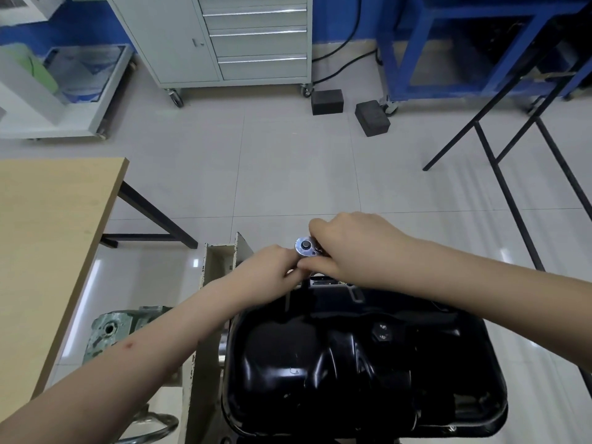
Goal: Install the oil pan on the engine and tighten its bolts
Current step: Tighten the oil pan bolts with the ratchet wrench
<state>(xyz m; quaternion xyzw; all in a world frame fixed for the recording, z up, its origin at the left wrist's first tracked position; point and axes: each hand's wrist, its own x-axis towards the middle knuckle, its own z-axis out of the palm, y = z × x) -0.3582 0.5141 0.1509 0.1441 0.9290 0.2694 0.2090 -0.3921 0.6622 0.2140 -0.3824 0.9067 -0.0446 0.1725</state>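
The glossy black oil pan point(352, 357) sits upside-down on the engine, filling the lower middle of the view. At its far edge stands a chrome ratchet point(306, 246), head up, with its round button showing. My right hand point(349, 248) grips the ratchet's handle from the right, covering most of it. My left hand point(269, 267) comes in from the left and pinches the tool just below the head, where the extension or socket runs down to the pan's rim. The bolt under the tool is hidden by both hands.
A wooden table point(48, 245) stands to the left. A cream metal stand upright point(221, 264) rises beside the engine. Across the tiled floor are a grey drawer cabinet point(243, 40), two black blocks point(349, 107), a blue frame point(480, 46) and black table legs point(506, 161).
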